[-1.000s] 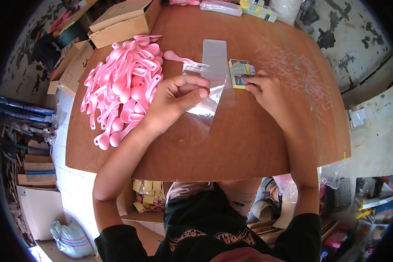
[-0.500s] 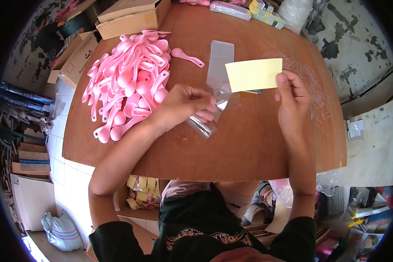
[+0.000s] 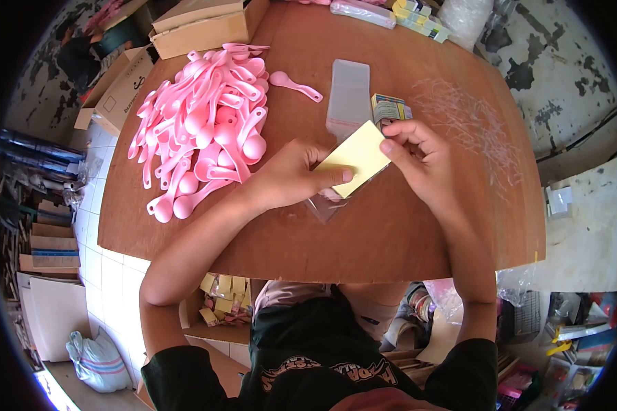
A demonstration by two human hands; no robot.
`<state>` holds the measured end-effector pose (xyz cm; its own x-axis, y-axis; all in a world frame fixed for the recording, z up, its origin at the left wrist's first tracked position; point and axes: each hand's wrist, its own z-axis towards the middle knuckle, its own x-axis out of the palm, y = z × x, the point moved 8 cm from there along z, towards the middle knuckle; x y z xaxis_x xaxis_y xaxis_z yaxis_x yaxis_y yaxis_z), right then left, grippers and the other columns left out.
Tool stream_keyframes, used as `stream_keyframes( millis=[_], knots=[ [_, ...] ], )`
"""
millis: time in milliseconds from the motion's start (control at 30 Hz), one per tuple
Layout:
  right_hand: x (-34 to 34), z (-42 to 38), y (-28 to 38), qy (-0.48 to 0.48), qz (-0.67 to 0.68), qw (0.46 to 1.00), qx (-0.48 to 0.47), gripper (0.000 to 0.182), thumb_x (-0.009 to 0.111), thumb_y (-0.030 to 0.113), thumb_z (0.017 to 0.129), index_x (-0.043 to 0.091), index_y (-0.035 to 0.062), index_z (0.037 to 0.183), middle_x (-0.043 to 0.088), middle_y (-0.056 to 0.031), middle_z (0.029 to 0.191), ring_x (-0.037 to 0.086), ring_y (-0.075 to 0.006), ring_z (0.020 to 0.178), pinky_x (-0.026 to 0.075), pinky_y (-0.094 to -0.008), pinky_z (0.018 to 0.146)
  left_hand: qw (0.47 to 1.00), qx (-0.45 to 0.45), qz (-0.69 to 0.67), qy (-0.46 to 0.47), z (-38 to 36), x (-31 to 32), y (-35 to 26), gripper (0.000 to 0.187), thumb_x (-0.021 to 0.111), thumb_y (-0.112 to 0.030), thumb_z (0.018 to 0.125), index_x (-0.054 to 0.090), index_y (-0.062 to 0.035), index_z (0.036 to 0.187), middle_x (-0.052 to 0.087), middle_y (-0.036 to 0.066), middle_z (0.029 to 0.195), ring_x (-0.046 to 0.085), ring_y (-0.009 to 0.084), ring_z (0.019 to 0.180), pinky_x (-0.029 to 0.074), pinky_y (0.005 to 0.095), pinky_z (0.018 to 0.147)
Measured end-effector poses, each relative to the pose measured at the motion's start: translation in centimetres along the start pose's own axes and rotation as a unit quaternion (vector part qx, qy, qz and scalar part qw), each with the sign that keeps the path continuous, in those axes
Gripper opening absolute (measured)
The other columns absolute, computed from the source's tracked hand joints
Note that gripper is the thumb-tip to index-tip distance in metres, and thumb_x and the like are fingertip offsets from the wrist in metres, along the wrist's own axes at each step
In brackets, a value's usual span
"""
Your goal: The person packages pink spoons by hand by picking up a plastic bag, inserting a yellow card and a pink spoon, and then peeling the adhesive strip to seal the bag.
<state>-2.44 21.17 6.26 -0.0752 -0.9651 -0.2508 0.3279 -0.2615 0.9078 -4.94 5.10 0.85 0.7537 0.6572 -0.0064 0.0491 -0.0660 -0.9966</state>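
Note:
A pale yellow card (image 3: 356, 159) is tilted over the middle of the brown table, between my two hands. My left hand (image 3: 298, 175) is closed on its lower left part, thumb on top, with a clear plastic bag (image 3: 327, 208) underneath. My right hand (image 3: 418, 154) pinches the card's upper right edge. Behind them lie a stack of clear bags (image 3: 348, 96) and a small stack of printed cards (image 3: 391, 107). A big heap of pink spoons (image 3: 209, 123) is left of my hands, with one pink spoon (image 3: 295, 86) apart from it.
Thin clear strips (image 3: 476, 130) are scattered on the table's right side. A cardboard box (image 3: 202, 31) stands at the back left, and plastic packs (image 3: 418, 19) at the back. Below the front edge is an open box of yellow-carded packs (image 3: 225, 298). Another person (image 3: 79, 61) is at the far left.
My right hand has moved left and down with the yellow card, which is now tilted. My left hand has come onto the card. The printed cards behind are now more visible.

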Motion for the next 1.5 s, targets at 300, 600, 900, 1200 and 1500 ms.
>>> stream_keyframes(
  millis=[300,600,900,1200,1500],
  knots=[
    [2.4,-0.6,0.8,0.112,-0.004,0.989,-0.098,0.014,0.067,0.009,0.089,0.067,-0.0006,0.099,0.065,-0.0034,0.091,0.056,-0.0053,0.073,0.045,-0.0198,0.065,0.995,0.033,0.084,-0.042,-0.5,-0.5,-1.4,0.031,0.068,-0.030,0.090,0.069,-0.0003,0.100,0.065,0.000,0.075,0.054,0.0037,0.068,0.045,0.0254,0.059],
    [3.6,-1.5,-1.2,0.208,0.115,0.960,0.146,0.024,0.062,0.009,0.092,0.061,-0.0049,0.111,0.065,-0.0076,0.099,0.065,-0.0136,0.088,0.054,-0.0262,0.076,0.988,0.090,0.119,-0.048,0.0,-0.2,-1.5,0.033,0.065,-0.029,0.092,0.068,-0.0004,0.108,0.068,0.001,0.080,0.056,0.0025,0.071,0.047,0.0221,0.061],
    [3.5,-1.8,-1.5,0.218,0.112,0.954,0.174,0.029,0.062,0.008,0.091,0.059,-0.0053,0.117,0.065,-0.0115,0.102,0.066,-0.0164,0.085,0.057,-0.0295,0.074,0.948,0.181,0.244,-0.090,0.1,0.3,-4.1,0.029,0.064,-0.026,0.090,0.067,-0.0025,0.108,0.070,0.017,0.089,0.068,0.0198,0.077,0.051,0.0340,0.071],
    [3.6,-2.1,-1.5,0.266,0.132,0.942,0.155,0.025,0.065,0.004,0.088,0.061,-0.0071,0.110,0.066,-0.0095,0.098,0.065,-0.0147,0.079,0.055,-0.0280,0.072,0.948,0.210,0.236,-0.042,2.1,2.0,-5.0,0.039,0.053,-0.031,0.098,0.062,0.0001,0.120,0.066,0.013,0.099,0.061,0.0185,0.095,0.048,0.0312,0.086],
    [2.9,-1.4,-1.8,0.242,0.027,0.966,0.085,0.020,0.065,0.007,0.089,0.065,-0.0045,0.105,0.067,-0.0102,0.088,0.066,-0.0139,0.073,0.054,-0.0248,0.067,0.934,0.219,0.282,-0.003,1.6,2.7,-5.4,0.043,0.075,-0.030,0.079,0.064,-0.0017,0.110,0.067,0.016,0.093,0.064,0.0290,0.089,0.048,0.0385,0.084]
  ],
)
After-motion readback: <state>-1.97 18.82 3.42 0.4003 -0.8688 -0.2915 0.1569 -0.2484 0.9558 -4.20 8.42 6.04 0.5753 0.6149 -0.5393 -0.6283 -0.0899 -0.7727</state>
